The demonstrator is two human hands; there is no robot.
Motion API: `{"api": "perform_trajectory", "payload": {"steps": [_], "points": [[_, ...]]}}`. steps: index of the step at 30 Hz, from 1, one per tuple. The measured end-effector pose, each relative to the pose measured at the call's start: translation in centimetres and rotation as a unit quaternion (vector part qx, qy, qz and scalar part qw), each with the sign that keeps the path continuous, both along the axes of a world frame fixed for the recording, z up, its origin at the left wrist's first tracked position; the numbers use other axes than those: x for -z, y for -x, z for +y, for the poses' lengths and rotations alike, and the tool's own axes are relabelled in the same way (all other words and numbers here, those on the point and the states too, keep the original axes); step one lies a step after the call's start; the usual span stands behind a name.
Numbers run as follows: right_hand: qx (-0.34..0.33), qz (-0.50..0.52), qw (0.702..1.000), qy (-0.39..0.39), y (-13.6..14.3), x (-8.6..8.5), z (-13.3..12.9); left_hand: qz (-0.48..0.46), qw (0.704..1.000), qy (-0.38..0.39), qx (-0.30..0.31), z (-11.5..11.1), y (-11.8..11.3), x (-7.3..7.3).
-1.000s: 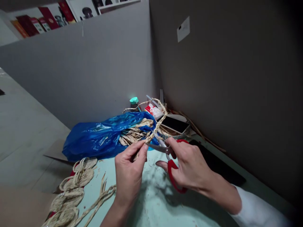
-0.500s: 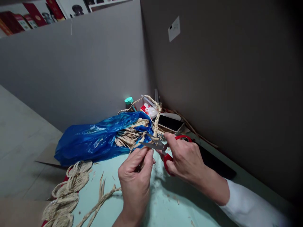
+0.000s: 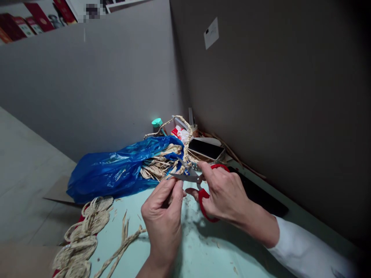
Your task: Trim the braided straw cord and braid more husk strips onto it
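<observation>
My right hand (image 3: 224, 191) holds red-handled scissors (image 3: 206, 204) with fingers through the loops; the blades are apart and point left, just above the fingertips of my left hand (image 3: 165, 216). Those left fingers pinch the end of a braided straw cord (image 3: 187, 148), which rises from them and arches back to the left. How the cord sits between the blades is hard to make out. Behind my left hand, a blue plastic bag (image 3: 107, 173) lies open with dry straw strands (image 3: 158, 168) showing in its mouth.
Coiled straw braids (image 3: 84, 235) lie at the table's left edge, beside a loose braid (image 3: 124, 245). Farther back are a phone (image 3: 206, 149), a teal-lidded bottle (image 3: 157, 122) and a red-and-white tissue pack (image 3: 180, 133). A dark flat object (image 3: 263, 197) lies right, along the grey partition (image 3: 261, 96).
Both hands have shifted slightly left. The scissors' handles have spread wider, and the upright part of the cord has moved a little left.
</observation>
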State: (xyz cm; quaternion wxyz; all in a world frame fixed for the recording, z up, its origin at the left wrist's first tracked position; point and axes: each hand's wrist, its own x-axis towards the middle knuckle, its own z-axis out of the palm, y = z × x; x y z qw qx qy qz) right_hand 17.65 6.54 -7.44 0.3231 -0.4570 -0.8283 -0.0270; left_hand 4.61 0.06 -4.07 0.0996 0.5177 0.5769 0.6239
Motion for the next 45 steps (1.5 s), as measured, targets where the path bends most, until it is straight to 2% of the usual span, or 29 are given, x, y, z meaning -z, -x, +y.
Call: {"api": "perform_trajectory", "payload": {"steps": [3,7,15,21,29,37,45], "points": [[-0.005,0.0,1.0,0.02,0.2,0.0,-0.2,0.016,1.0,-0.008,-0.004,0.0,0.0,0.1],[-0.01,-0.007,0.999,0.04,0.1,0.1,-0.3,0.086,0.995,-0.055,0.008,-0.2,-0.2,0.2],[-0.045,-0.001,0.998,0.043,0.1,0.8,-0.1,0.217,0.966,-0.14,-0.024,-0.3,-0.5,0.5],[-0.031,-0.005,0.999,-0.002,0.2,1.2,0.0,0.256,0.946,-0.191,-0.047,-0.3,-0.6,0.5],[-0.052,0.004,0.997,-0.052,0.2,1.4,0.2,0.251,0.952,-0.168,-0.051,-0.6,-0.7,0.5],[-0.103,0.024,0.993,-0.046,0.1,1.6,0.6,0.235,0.962,-0.134,-0.044,-0.6,-0.5,0.2],[-0.05,-0.012,0.999,-0.017,0.1,1.0,0.3,0.287,0.945,-0.155,-0.038,-0.4,-0.3,-0.3]]}}
